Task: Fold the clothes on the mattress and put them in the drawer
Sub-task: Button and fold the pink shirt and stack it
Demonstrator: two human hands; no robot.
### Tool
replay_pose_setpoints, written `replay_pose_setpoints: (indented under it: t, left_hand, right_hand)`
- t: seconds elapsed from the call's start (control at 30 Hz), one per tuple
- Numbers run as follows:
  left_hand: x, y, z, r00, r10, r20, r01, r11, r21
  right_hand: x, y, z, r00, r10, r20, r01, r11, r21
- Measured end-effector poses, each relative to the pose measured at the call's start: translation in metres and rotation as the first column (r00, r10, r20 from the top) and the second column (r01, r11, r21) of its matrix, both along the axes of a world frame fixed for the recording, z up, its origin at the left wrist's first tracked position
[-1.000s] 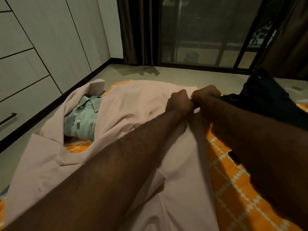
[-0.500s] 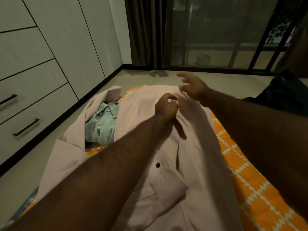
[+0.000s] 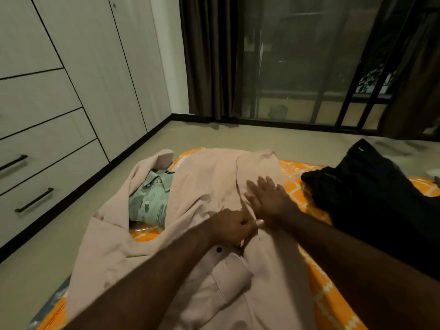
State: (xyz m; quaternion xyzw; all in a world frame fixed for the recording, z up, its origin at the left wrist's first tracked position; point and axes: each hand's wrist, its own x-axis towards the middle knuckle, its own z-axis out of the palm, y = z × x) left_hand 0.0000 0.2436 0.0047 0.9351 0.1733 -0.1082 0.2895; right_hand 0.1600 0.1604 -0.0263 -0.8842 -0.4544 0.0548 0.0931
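A pale pink shirt [image 3: 204,186] lies spread over the orange patterned mattress [image 3: 333,313]. My left hand [image 3: 232,227] pinches the shirt's front edge near a dark button. My right hand [image 3: 267,198] lies flat on the pink cloth, fingers straight, just beyond the left hand. A green printed shirt [image 3: 152,201] shows under the pink one at the left. A dark garment [image 3: 362,194] is heaped on the mattress at the right. The drawers [image 3: 45,186] with black handles stand at the left, closed.
Wardrobe doors [image 3: 95,55] run along the left wall. Bare beige floor [image 3: 42,258] lies between the drawers and the mattress. Dark curtains [image 3: 209,55] and a glass door [image 3: 297,67] close the far side.
Both hands have come back toward me along the shirt. The right hand, lifted half a second ago, now lies flat on the cloth. The left hand now pinches the front edge.
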Motion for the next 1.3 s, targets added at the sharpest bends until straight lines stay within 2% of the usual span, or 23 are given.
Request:
replay_pose_setpoints:
  t: [0.07, 0.1, 0.2, 0.33, 0.43, 0.5, 0.67, 0.73, 0.83, 0.93, 1.0, 1.1, 1.2, 1.3]
  left_hand:
    - [-0.025, -0.014, 0.009, 0.999, -0.002, -0.053, -0.002, 0.998, -0.060]
    - [-0.030, -0.014, 0.012, 0.998, -0.021, -0.057, 0.020, 1.000, -0.014]
    - [-0.059, -0.019, 0.016, 0.998, -0.062, -0.001, 0.060, 0.958, 0.279]
    - [-0.094, -0.022, 0.015, 0.990, -0.090, 0.107, 0.009, 0.804, 0.595]
    - [-0.121, -0.035, 0.011, 0.978, -0.116, 0.174, -0.055, 0.662, 0.747]
    - [-0.136, -0.043, 0.011, 0.969, -0.138, 0.204, -0.070, 0.641, 0.764]
    - [-0.179, -0.081, 0.023, 0.982, -0.126, 0.140, 0.010, 0.777, 0.630]
    - [-0.195, -0.104, 0.027, 0.979, -0.178, 0.100, 0.091, 0.820, 0.566]
    - [-0.214, -0.131, 0.028, 0.963, -0.267, -0.046, 0.251, 0.819, 0.517]
    - [-0.228, -0.150, 0.031, 0.966, -0.238, -0.103, 0.256, 0.815, 0.521]
    - [-0.233, -0.157, 0.034, 0.969, -0.221, -0.109, 0.244, 0.794, 0.557]
    - [-0.240, -0.161, 0.039, 0.979, -0.197, -0.058, 0.186, 0.730, 0.658]
    - [-0.245, -0.161, 0.039, 0.980, -0.198, 0.005, 0.130, 0.661, 0.739]
    - [-0.246, -0.163, 0.043, 0.981, -0.194, -0.011, 0.139, 0.663, 0.736]
  right_hand:
    - [-0.031, -0.022, 0.000, 0.998, -0.002, -0.060, 0.002, 1.000, 0.001]
    - [-0.042, -0.030, 0.000, 0.995, -0.014, -0.097, 0.017, 0.999, 0.028]
    - [-0.093, -0.069, 0.007, 0.978, -0.044, -0.203, 0.066, 0.992, 0.105]
    - [-0.149, -0.124, 0.012, 0.971, -0.049, -0.236, 0.091, 0.981, 0.169]
    - [-0.184, -0.169, 0.004, 0.984, -0.033, -0.175, 0.055, 0.991, 0.120]
    - [-0.195, -0.187, -0.003, 0.995, 0.003, -0.095, 0.000, 0.999, 0.032]
    - [-0.220, -0.201, 0.006, 0.998, 0.010, -0.067, -0.011, 1.000, -0.008]
    - [-0.233, -0.205, 0.014, 0.998, 0.009, -0.068, -0.008, 1.000, 0.009]
    - [-0.248, -0.214, 0.026, 0.991, 0.045, -0.123, -0.045, 0.999, 0.006]
    - [-0.257, -0.229, 0.039, 0.976, 0.097, -0.196, -0.106, 0.994, -0.037]
    - [-0.263, -0.240, 0.048, 0.960, 0.149, -0.239, -0.176, 0.980, -0.096]
    - [-0.273, -0.249, 0.051, 0.950, 0.226, -0.217, -0.274, 0.934, -0.228]
    - [-0.285, -0.253, 0.049, 0.967, 0.194, -0.167, -0.233, 0.938, -0.258]
    - [-0.289, -0.255, 0.046, 0.968, 0.193, -0.163, -0.235, 0.925, -0.299]
